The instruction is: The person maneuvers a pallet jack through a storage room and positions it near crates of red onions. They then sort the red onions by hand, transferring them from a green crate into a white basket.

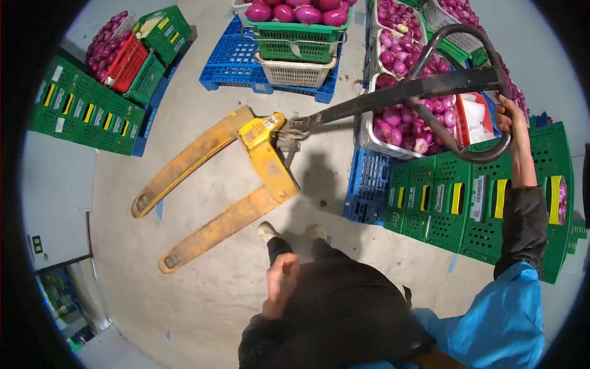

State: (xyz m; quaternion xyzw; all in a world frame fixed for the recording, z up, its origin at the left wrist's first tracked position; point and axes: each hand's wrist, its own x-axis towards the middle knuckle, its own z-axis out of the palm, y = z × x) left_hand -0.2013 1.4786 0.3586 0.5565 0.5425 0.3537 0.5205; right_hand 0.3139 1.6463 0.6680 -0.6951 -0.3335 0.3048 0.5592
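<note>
My right hand (511,117) is wrapped round the black loop handle (505,80) of a yellow pallet jack (270,160), at the right of the view. The jack's long dark shaft (381,95) slants down to the left from the handle to the yellow body. Its two worn forks (212,230) point left, low over the concrete floor. My left hand (284,280) hangs in front of my body with the fingers curled in, and I see nothing in it. The nearer fork lies to its left.
Green crates (439,197) and white crates of red onions (409,123) stand on a blue pallet (367,184) at right. Stacked onion crates (295,46) rest on another blue pallet (227,58) at the top. More green crates (80,111) line the left wall.
</note>
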